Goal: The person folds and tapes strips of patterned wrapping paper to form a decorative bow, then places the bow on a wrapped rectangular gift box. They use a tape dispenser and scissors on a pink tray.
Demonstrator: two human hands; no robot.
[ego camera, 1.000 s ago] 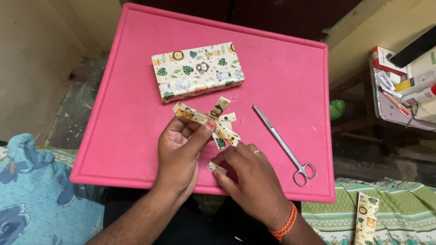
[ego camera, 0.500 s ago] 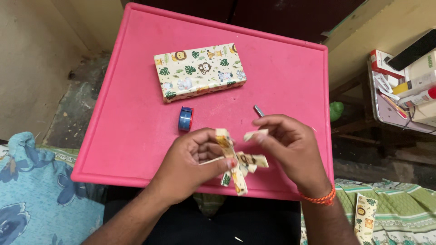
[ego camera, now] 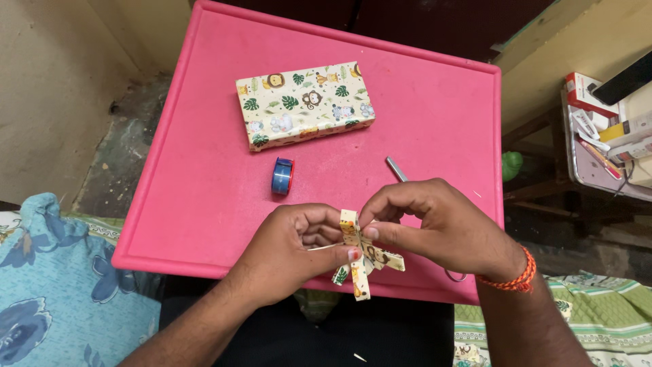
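1. A bow of crossed paper strips (ego camera: 358, 255), printed with animals and leaves on a cream ground, was held above the near edge of the pink table (ego camera: 204, 183), between the two hands.
2. The left hand (ego camera: 292, 251) was curled closed around the bow from the left, its thumb pressed across the middle where the strips crossed; the thumbnail was seen to be painted red.
3. The right hand (ego camera: 435, 228) was brought in from the right, its thumb and forefinger pinched shut on the upper end of an upright strip; the remaining fingers were bent loosely behind.
4. An orange thread band (ego camera: 511, 280) was worn on the right wrist.
5. A box wrapped in the same printed paper (ego camera: 305, 104) was laid flat on the far half of the table, well apart from the hands.
6. A small blue roll of tape (ego camera: 282, 176) was stood on its edge between the box and the left hand.
7. Scissors (ego camera: 396, 169) were laid on the table, mostly hidden beneath the right hand; only the blade tip was clearly shown.
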